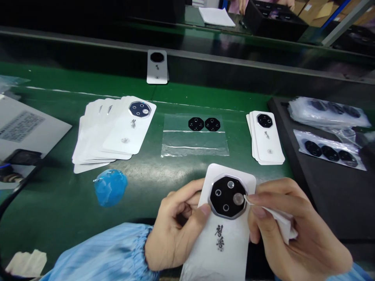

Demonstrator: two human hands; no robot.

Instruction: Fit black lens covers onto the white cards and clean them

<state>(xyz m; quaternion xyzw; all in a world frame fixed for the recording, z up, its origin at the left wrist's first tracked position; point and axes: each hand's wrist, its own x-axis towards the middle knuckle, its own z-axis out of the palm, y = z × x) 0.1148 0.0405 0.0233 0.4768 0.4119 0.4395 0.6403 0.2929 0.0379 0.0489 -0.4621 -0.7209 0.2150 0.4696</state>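
A white phone back cover [234, 244] with a black eight-sided camera plate [224, 195] tilts toward me at the front of the bench. My left hand [183, 226] grips its left edge, thumb on the front beside the plate. Pinched in my right hand [295, 222] is a folded white wipe [283, 222]; its tip touches the right rim of the plate, by the round grey lens. Beyond the cover lies a clear plastic bag [195, 142] holding two black eight-sided plates [204, 124].
Fanned white covers [125, 132] lie left, a smaller stack [267, 140] right, another cover [157, 70] at the back ledge. A blue crumpled lump [110, 187] sits left. The dark tray [331, 195] at right holds bagged plates [329, 150]. A person's hand [242, 6] shows at the far top.
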